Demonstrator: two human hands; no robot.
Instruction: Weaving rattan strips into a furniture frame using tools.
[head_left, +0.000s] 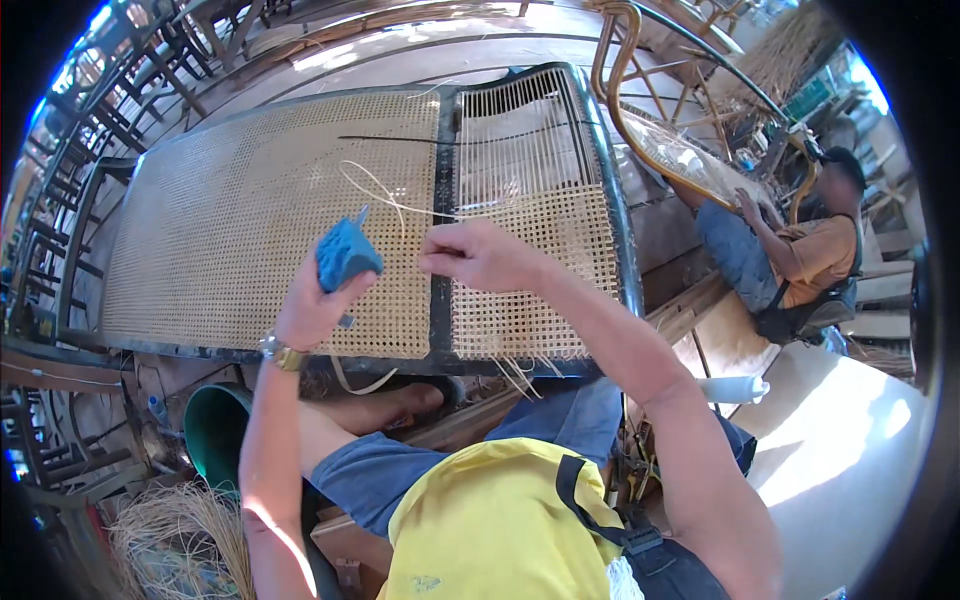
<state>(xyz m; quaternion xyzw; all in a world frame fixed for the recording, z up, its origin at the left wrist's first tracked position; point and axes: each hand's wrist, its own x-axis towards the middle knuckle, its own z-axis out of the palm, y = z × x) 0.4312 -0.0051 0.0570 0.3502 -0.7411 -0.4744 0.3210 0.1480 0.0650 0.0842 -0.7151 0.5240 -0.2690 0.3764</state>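
Observation:
A long dark-framed panel of woven cane [220, 230] lies across in front of me, with a dark crossbar [441, 300] dividing it. Over its left section my left hand [318, 303] is closed round a lumpy blue thing [347, 254], cloth or sponge-like, from which a grey tip pokes out. My right hand [470, 255] is pinched by the crossbar; whatever its fingertips hold is too small to make out. A loose pale cane strand [370, 187] curls on the weave just beyond both hands. In the right section, the far part [510, 150] shows only lengthwise strands, the near part a closed weave.
A dark thin strip [385, 138] rests on the panel. Loose strand ends hang over its near edge. A green bucket [205, 430] and a heap of cane strands [180, 530] stand lower left. At right sits another person [825, 240] beside a curved wooden frame [625, 110].

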